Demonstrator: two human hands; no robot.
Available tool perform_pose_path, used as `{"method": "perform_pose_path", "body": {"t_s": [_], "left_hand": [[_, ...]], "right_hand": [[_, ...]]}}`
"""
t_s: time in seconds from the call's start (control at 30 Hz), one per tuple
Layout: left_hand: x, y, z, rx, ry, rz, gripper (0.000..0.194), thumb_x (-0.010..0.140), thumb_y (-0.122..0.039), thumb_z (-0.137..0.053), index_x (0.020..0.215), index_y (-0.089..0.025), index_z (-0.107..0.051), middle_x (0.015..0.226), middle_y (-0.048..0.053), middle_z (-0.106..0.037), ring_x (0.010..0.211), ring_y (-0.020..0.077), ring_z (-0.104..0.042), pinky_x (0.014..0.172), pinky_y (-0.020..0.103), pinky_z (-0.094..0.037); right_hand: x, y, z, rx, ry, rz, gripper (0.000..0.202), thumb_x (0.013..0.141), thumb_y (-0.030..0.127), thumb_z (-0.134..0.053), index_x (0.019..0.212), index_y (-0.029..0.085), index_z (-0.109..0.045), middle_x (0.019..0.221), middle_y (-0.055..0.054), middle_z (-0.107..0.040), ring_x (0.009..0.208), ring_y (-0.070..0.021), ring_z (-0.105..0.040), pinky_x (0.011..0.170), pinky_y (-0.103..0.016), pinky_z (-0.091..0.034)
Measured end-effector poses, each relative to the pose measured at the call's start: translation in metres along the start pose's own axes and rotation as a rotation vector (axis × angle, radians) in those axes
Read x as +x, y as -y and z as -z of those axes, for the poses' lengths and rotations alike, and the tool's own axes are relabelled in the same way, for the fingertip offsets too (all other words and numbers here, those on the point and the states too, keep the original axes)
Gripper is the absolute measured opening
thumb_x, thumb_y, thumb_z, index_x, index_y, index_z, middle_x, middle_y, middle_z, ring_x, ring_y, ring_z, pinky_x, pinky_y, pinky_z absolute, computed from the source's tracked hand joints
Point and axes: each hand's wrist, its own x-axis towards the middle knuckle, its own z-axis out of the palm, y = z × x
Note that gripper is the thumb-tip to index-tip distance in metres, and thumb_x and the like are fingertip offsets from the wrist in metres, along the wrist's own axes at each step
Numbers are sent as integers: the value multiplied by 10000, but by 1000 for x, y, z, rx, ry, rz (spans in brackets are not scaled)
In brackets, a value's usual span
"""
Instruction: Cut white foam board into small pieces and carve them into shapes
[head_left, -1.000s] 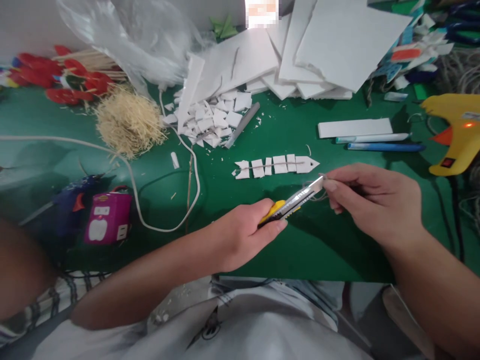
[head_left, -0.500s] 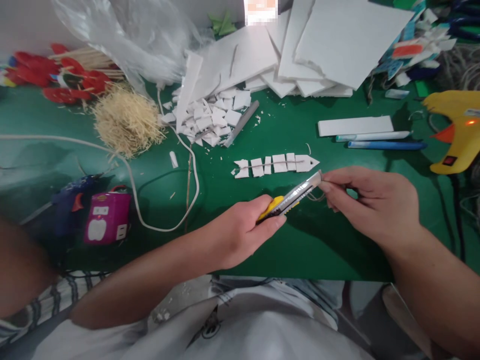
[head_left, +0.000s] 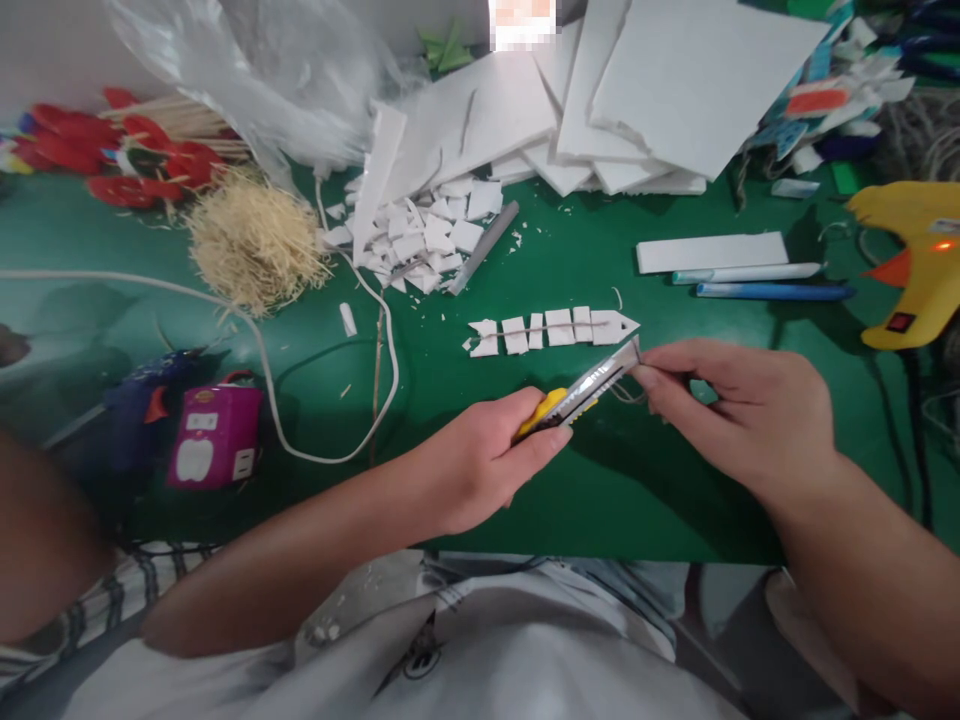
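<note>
My left hand [head_left: 495,455] is closed around a yellow and black utility knife [head_left: 577,398], its metal blade slanting up to the right. At the blade's tip, my right hand [head_left: 750,410] pinches a thin grey string [head_left: 628,392], which loops below the fingertips. Whether the blade touches the string is too small to tell. Just beyond the knife lies a fish-skeleton shape of white foam pieces [head_left: 559,327], with a pointed head at the right and string running along its middle.
Foam scraps [head_left: 439,232] and white foam sheets [head_left: 697,80] lie at the back. Pens [head_left: 772,290] and a yellow glue gun [head_left: 915,260] are on the right. A white cable [head_left: 262,370], straw-like fibres [head_left: 255,240] and a purple socket box [head_left: 216,435] occupy the left, beside another person's arm [head_left: 45,545].
My right fingertips have shifted slightly left and down at the knife's tip. The knife has barely moved. Part of another person's hand has appeared at the left edge.
</note>
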Motion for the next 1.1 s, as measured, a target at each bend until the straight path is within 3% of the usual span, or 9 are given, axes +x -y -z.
{"method": "perform_pose_path", "body": {"t_s": [0.73, 1.1], "left_hand": [[2, -2, -5, -117, -14, -10, 280, 983, -480, -525, 926, -206, -535, 697, -78, -503, 512, 71, -506, 478, 207, -413], [2, -1, -11, -100, -70, -12, 302, 976, -486, -545, 860, -210, -512, 676, -70, -519, 504, 74, -509, 469, 214, -407]], "right_hand": [[0, -3, -2, -59, 142, 73, 187, 876, 209, -588, 710, 272, -645, 542, 39, -649, 452, -111, -547, 446, -263, -332], [0, -8, 1, -18, 58, -126, 179, 879, 234, -635, 705, 271, -648, 518, 37, -619, 430, -119, -538, 435, -269, -360]]}}
